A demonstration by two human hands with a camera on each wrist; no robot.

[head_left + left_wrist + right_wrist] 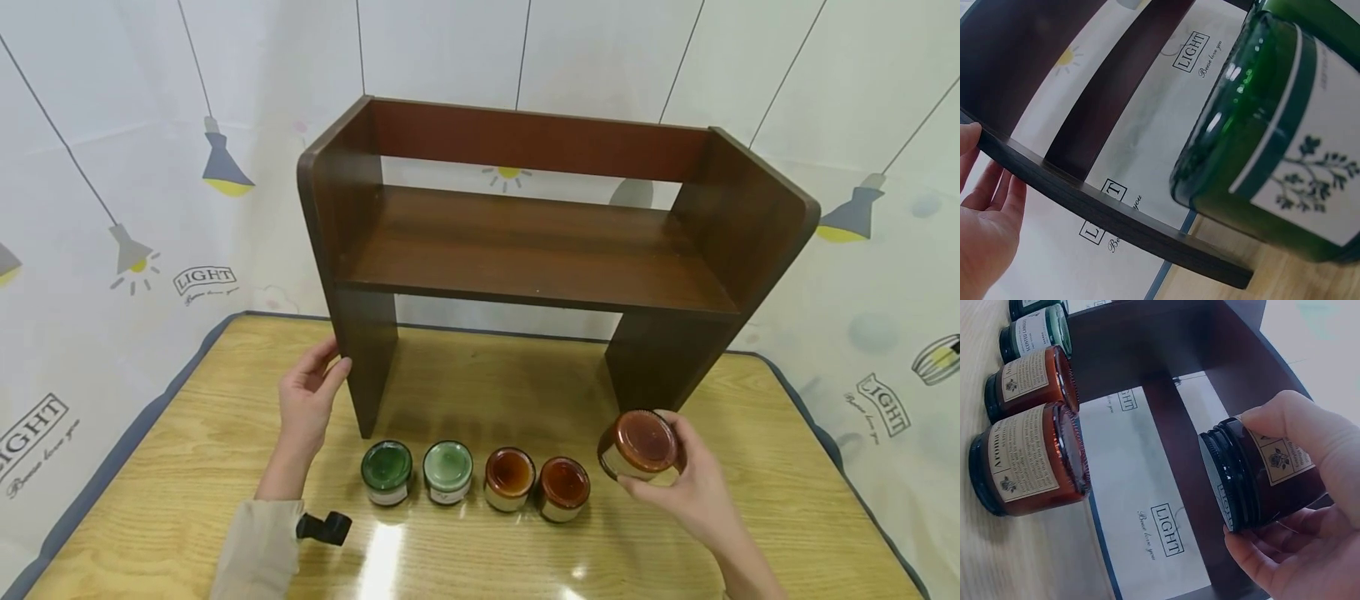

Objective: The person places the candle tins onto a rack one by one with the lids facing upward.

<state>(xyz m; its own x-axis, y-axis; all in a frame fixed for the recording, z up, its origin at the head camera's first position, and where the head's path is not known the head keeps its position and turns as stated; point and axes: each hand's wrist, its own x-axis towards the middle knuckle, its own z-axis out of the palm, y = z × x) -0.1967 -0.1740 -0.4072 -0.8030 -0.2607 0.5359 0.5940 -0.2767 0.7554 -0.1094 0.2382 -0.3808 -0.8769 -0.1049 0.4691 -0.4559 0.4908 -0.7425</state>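
A round brown glass jar (641,446) with a black lid (1238,475) is being held up in the grip of the right hand (697,487), above the bench (787,508) and near the right side of a dark brown wooden shelf (525,250). The left hand (309,400) is pinching the shelf's left side, and two green glass jars (387,471) and two orange-brown glass jars (510,479) are standing upside down in a row in front.

Amber jars (647,440), green jars (386,465): smooth, glossy glass. Lids (1236,472): glossy, ridged. Labels (1319,181): matt paper. Shelf (540,254): smooth, wood-grained, soft sheen. Tabletop (187,467): wood-grained, glossy, mirroring light. Backdrop (450,50): matt, cloth-like, faintly creased. Sleeve (258,546): matt cloth.
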